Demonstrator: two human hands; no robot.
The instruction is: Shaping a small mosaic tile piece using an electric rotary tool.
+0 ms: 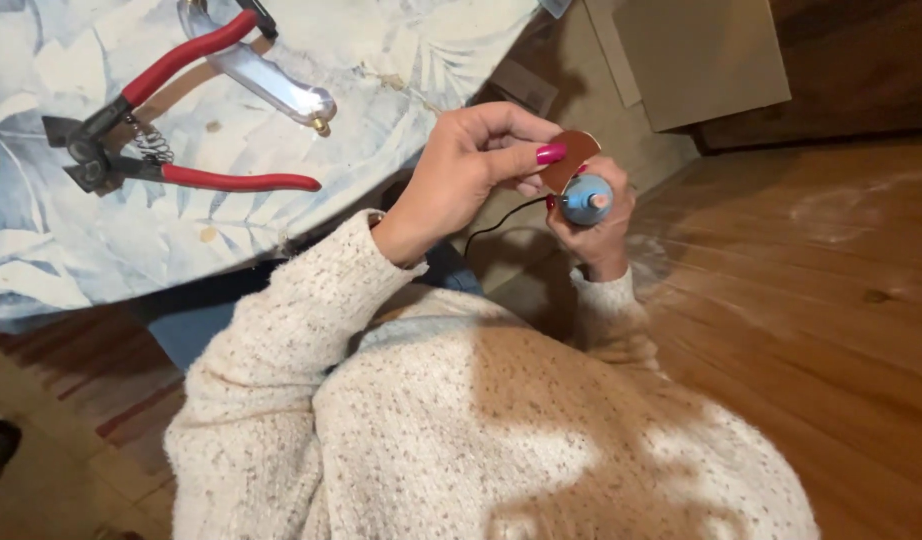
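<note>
My left hand point(476, 160) pinches a small rounded brown piece point(573, 152), thumb on its face. Just below it, my right hand point(593, 222) is wrapped around a small blue cylindrical tool point(587, 199) whose pale tip points up at the brown piece and touches or nearly touches its lower edge. A thin black cord point(499, 220) runs from the right hand toward my lap. Both hands are held off the table's edge, above the floor. My cream speckled sweater fills the lower part of the view.
A table with a pale blue leaf-patterned cloth point(61, 240) stands at the upper left. On it lie red-handled pliers point(171, 120), a small spring point(153, 145) and a shiny metal tool point(266, 80). Cardboard sheets point(701, 55) lean at the top right over a wooden floor point(811, 300).
</note>
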